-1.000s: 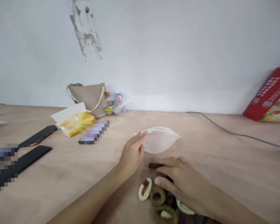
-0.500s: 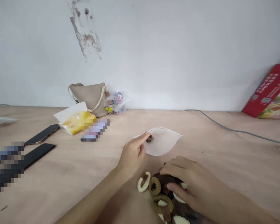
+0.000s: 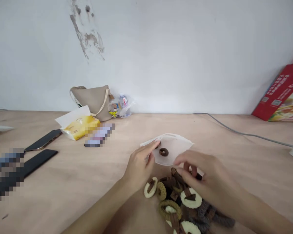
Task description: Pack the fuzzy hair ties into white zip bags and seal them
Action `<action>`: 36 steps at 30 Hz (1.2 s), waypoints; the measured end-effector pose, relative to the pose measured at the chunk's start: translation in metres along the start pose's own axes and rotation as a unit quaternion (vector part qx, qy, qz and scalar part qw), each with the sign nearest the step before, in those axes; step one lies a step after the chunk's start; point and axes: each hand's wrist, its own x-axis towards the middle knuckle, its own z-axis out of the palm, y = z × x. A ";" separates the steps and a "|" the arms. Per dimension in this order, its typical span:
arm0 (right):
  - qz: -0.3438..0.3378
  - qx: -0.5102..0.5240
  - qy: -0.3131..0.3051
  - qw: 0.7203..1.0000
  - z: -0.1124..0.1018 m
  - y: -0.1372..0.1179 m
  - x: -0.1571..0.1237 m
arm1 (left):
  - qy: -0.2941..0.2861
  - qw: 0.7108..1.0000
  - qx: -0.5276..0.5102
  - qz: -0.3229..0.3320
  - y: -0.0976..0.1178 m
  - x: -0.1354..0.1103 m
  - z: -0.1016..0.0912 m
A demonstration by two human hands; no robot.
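Note:
A frosted translucent pouch (image 3: 177, 146) lies on the wooden table (image 3: 75, 175), with a dark brown hair tie (image 3: 163, 151) showing inside it. My left hand (image 3: 139, 165) pinches the pouch's near left edge with fingertips. My right hand (image 3: 205, 178) hovers just in front of the pouch, fingers curled round a brown hair tie above a pile of hair ties (image 3: 183, 204) in cream, olive and brown.
Two dark phones (image 3: 40, 151) lie at the left. A yellow packet (image 3: 79, 126), a beige bag (image 3: 94, 100) and a plastic bottle (image 3: 122, 104) stand near the wall. A grey cable (image 3: 246, 135) runs right; a red box (image 3: 283, 94) leans at the far right.
A dark hair tie has gone into the pouch. My right hand has risen from the pile with another tie. My left hand stays at the pouch's edge.

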 end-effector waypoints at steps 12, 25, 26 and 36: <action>-0.047 -0.151 -0.103 0.982 0.012 -0.002 -0.002 | -0.015 1.000 -0.018 -0.005 0.000 0.001 -0.002; 0.014 -0.034 0.034 0.999 -0.014 0.017 -0.034 | -0.017 0.999 -0.031 -0.022 0.002 0.000 -0.005; 0.035 -0.035 0.036 0.998 -0.017 0.022 -0.042 | -0.016 0.999 -0.031 -0.023 0.002 0.000 -0.005; 0.175 0.045 -0.008 0.984 -0.009 0.065 -0.068 | 0.001 0.998 -0.048 -0.030 0.006 -0.001 -0.004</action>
